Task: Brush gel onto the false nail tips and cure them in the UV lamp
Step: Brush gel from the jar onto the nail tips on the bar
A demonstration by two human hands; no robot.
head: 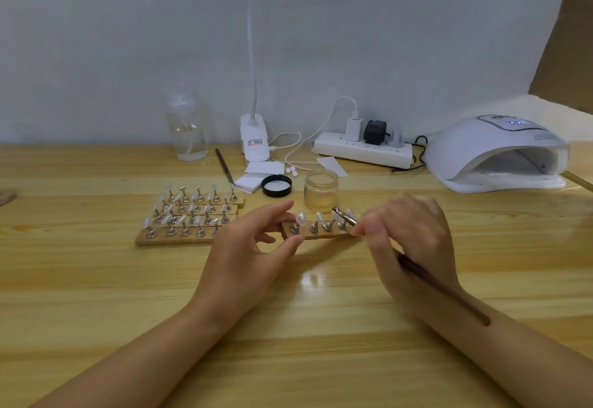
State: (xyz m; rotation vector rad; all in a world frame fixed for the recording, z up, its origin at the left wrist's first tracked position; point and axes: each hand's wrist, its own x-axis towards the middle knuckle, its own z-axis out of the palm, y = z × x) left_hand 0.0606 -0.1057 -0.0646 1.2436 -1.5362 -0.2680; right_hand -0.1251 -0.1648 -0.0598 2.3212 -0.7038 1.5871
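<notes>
Open jar (321,190) of yellowish gel, lid (276,185) beside — left hand (253,247) pinching strip (317,233), right hand (407,241) gripping brush (345,217)

we see the open jar (321,190) just behind the held strip (316,233), its lid (277,185) left of it, the uv lamp (495,151) far right, more strips (189,215) left.

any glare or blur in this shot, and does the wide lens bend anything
Head view: glare patch on the table just below the strip of nail tips; the water bottle at the back looks soft and blurred; the table's far edge bows from wide-angle distortion; light is even, with only a soft shadow under the left hand.
</notes>
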